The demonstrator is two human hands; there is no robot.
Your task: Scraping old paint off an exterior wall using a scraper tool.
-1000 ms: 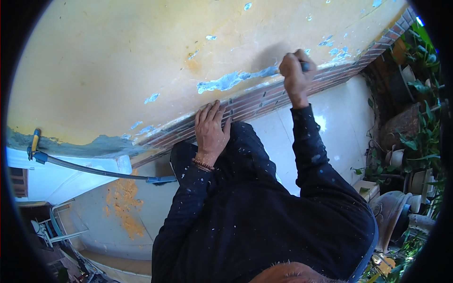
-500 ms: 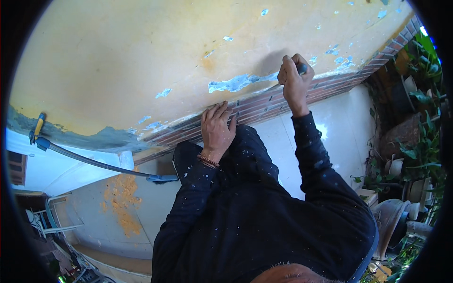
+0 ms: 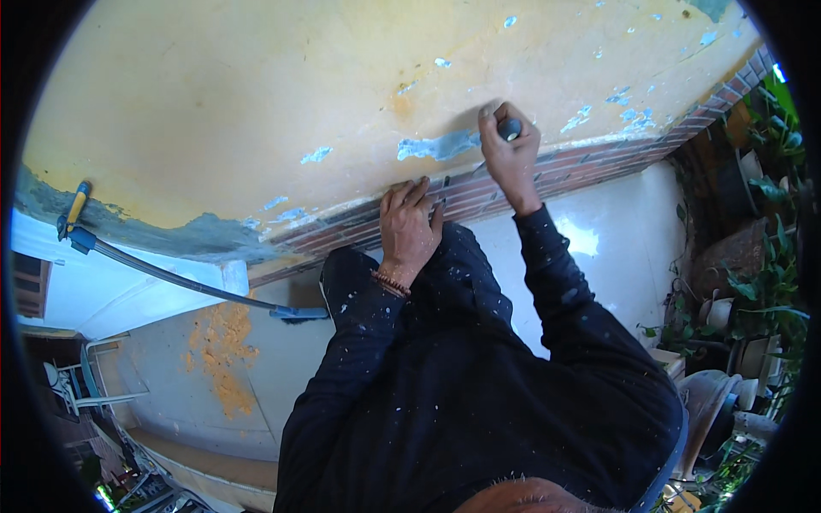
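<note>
My right hand [image 3: 510,152] is closed round the dark handle [image 3: 510,129] of a scraper, its rounded end pointing up at me. The blade is hidden behind my fist, which is at the right end of a long bare blue-grey patch [image 3: 436,146] in the yellow painted wall [image 3: 256,94]. To the left and lower, my left hand [image 3: 410,226] rests with fingers stretched out against the wall's lower edge, at the band of red brick tiles [image 3: 487,190]. It holds nothing. A beaded bracelet [image 3: 392,283] circles that wrist.
A long pole [image 3: 175,280] with a blue head [image 3: 299,314] on the floor leans toward the wall at left. Orange-yellow flakes [image 3: 222,359] lie scattered on the pale tiled floor [image 3: 590,256]. Potted plants [image 3: 761,291] line the right side. A metal-framed chair [image 3: 90,385] stands far left.
My right hand has moved left along the wall with the scraper, covering the right end of the bare patch. The view has shifted slightly; my left hand stays at the wall's lower edge.
</note>
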